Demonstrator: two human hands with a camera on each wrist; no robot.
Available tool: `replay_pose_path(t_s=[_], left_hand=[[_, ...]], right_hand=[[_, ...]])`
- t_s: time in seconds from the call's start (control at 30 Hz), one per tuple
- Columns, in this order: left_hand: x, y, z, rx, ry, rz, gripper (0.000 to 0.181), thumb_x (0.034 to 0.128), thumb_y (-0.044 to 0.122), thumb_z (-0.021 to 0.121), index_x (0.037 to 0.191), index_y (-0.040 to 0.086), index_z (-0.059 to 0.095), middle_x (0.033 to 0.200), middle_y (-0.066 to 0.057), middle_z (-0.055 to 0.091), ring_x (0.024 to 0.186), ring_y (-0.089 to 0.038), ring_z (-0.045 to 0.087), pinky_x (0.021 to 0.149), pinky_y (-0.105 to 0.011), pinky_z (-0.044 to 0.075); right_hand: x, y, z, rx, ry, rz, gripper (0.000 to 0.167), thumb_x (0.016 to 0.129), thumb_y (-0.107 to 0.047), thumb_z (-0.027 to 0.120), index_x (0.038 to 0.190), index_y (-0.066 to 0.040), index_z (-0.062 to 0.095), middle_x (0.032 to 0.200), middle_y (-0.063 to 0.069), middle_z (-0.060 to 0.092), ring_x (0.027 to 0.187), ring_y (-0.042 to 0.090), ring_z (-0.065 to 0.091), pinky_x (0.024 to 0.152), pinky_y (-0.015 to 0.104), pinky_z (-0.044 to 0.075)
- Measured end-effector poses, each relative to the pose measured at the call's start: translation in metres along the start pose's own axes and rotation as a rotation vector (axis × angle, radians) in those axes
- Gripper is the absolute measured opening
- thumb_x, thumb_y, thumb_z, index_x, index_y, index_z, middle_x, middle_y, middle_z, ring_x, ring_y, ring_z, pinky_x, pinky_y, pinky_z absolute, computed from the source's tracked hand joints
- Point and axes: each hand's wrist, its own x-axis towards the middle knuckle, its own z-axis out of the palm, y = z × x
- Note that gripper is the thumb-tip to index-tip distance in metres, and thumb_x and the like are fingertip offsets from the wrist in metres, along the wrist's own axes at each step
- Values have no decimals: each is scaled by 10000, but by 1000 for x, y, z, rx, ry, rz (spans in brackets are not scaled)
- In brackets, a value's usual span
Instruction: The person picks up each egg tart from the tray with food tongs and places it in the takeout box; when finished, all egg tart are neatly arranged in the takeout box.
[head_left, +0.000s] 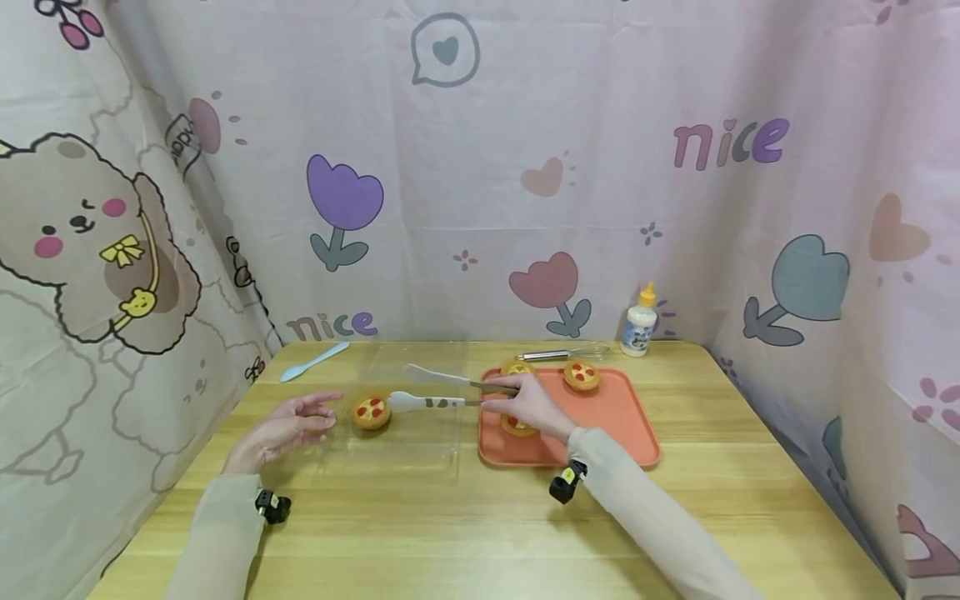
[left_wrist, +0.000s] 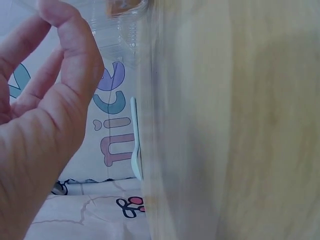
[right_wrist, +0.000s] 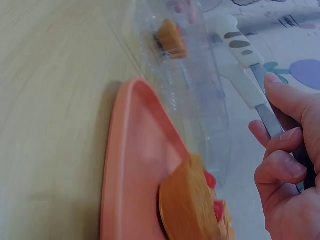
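My right hand (head_left: 528, 404) grips the tongs (head_left: 431, 402) by their metal handle. The white tong arms stand apart over the clear plastic box (head_left: 420, 454), and one tip is beside a small pizza tart (head_left: 371, 413) in the box's left part. Whether that tip touches the tart, I cannot tell. My left hand (head_left: 288, 427) hovers at the box's left side with loosely bent fingers, holding nothing. On the orange tray (head_left: 615, 417) lie more tarts: one at the back right (head_left: 581, 377), and two partly hidden by my right hand.
A whisk (head_left: 562, 354) lies behind the tray, and a white glue-like bottle (head_left: 639, 321) with a yellow cap stands at the back right. At the back left rests a pale blue spatula or spoon (head_left: 315, 362). A printed curtain (head_left: 465, 208) surrounds the wooden table.
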Motion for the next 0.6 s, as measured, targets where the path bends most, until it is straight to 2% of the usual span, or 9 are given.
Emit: replay_pose_path(t_s=[0.07, 0.1, 0.17, 0.2, 0.3, 0.33, 0.4, 0.53, 0.6], left_hand=[[-1, -1, 0, 15, 11, -4, 714, 941, 50, 621, 1522, -38, 216, 1130, -77, 595, 987, -168, 632, 879, -344, 574], [-2, -1, 1, 21, 20, -9, 714, 939, 56, 625, 1523, -32, 224, 1143, -82, 588, 997, -174, 629, 882, -343, 572], [-3, -1, 1, 38, 35, -16, 711, 938, 65, 629, 1523, -23, 236, 1174, -101, 576, 1018, -189, 625, 890, -347, 569], [-3, -2, 1, 46, 38, -20, 711, 938, 68, 630, 1525, -19, 238, 1193, -112, 568, 1033, -197, 621, 898, -350, 566], [-2, -3, 1, 54, 43, -25, 708, 939, 74, 631, 1526, -11, 245, 1211, -136, 557, 1038, -206, 618, 897, -358, 566], [-2, -3, 1, 54, 42, -26, 712, 938, 76, 633, 1526, -13, 242, 1208, -138, 557, 1032, -205, 617, 893, -359, 567], [-1, -4, 1, 45, 34, -22, 706, 941, 75, 631, 1525, -13, 246, 1194, -127, 564, 1018, -196, 617, 884, -356, 569], [-1, -3, 1, -2, 15, -10, 660, 946, 46, 613, 1515, 0, 282, 1134, -87, 599, 971, -164, 630, 842, -326, 577], [-1, -2, 0, -33, 1, -2, 599, 952, 21, 593, 1496, 34, 342, 1112, -76, 611, 955, -152, 638, 821, -311, 579]], right_hand=[[-5, 2, -6, 31, -11, 7, 462, 850, -348, 767, 1284, -228, 663, 1325, 141, 626, 959, 133, 669, 754, 221, 540], [-7, 3, -9, 48, -15, 6, 471, 849, -339, 769, 1292, -226, 657, 1339, 143, 616, 1097, 176, 654, 830, 231, 548], [-11, 6, -15, 55, -22, 6, 478, 845, -339, 772, 1296, -235, 654, 1344, 138, 613, 1201, 236, 613, 894, 227, 541], [-13, 7, -19, 51, -19, 10, 486, 837, -347, 777, 1295, -244, 654, 1337, 120, 622, 1182, 256, 620, 863, 217, 543], [-20, 12, -29, 67, -6, 36, 498, 813, -353, 799, 1281, -250, 666, 1296, 130, 648, 781, 202, 664, 624, 189, 506], [-22, 13, -32, 68, 3, 48, 497, 804, -356, 806, 1272, -256, 672, 1258, 124, 671, 647, 159, 598, 544, 187, 449], [-25, 15, -39, 82, 24, 77, 512, 786, -358, 821, 1267, -258, 677, 1221, 118, 690, 494, 102, 404, 462, 196, 329], [-32, 17, -52, 66, 37, 104, 520, 786, -381, 815, 1272, -265, 671, 1222, 102, 689, 492, 34, 383, 455, 193, 317], [-36, 18, -59, 45, 36, 104, 536, 796, -398, 804, 1292, -260, 654, 1267, 91, 668, 568, 9, 491, 498, 184, 368]])
